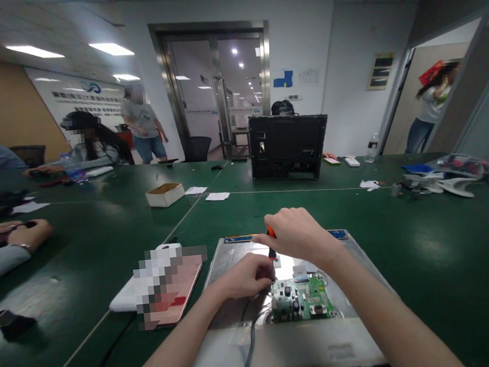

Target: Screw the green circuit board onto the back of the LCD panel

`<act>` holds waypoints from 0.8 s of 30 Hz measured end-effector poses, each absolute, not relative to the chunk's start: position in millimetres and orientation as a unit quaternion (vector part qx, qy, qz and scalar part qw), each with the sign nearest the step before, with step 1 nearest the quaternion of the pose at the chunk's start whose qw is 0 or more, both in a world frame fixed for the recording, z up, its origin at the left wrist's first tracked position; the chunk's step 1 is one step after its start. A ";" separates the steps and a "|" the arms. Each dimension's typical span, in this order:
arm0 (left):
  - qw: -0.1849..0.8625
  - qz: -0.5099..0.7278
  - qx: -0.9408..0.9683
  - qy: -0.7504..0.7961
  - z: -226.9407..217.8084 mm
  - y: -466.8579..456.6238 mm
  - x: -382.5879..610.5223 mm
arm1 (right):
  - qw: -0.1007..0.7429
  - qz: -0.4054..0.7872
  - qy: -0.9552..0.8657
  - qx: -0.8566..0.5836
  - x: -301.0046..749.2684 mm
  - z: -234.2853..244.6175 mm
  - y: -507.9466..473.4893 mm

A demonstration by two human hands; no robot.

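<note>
A screwdriver (272, 254) with an orange and black handle stands upright over a corner of the green circuit board (322, 291). Wrapped around the top of its handle is my right hand (295, 233). My left hand (251, 275) is closed, thumb and fingertips together low by the screwdriver's shaft at the board's upper left corner; what they pinch is hidden. The board lies on the silver back of a flat display panel (303, 348), which rests on the table. Dark cables (252, 344) run from beside the board toward the near edge.
On the green table (447, 268), a white device (125, 293) and a pink phone-like case (186, 298) lie left of the panel. Ahead are a small open box (165, 195) and a black monitor casing (288, 144). A co-worker's hands (31, 234) are at far left; parts clutter the right.
</note>
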State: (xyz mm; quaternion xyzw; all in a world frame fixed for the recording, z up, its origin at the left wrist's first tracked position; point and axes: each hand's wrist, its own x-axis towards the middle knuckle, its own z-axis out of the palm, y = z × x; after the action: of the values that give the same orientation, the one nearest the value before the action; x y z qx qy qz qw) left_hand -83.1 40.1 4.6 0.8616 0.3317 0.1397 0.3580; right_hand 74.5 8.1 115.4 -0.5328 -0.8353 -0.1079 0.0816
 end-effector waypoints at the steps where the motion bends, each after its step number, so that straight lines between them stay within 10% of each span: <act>1: 0.362 0.144 0.860 0.329 4.8 39.8 -83.2 | 0.080 -0.103 -0.837 -0.532 76.1 115.3 7.9; 24: 0.324 0.134 0.872 0.342 4.0 38.9 -83.1 | 0.075 -0.064 -0.872 -0.479 83.4 118.7 0.8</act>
State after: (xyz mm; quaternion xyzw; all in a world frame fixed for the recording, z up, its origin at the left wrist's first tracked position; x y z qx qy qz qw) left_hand -83.1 38.9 4.0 0.8720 0.3423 0.1337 0.3235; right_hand 83.4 0.8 118.7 -0.4786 -0.8725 -0.0642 0.0749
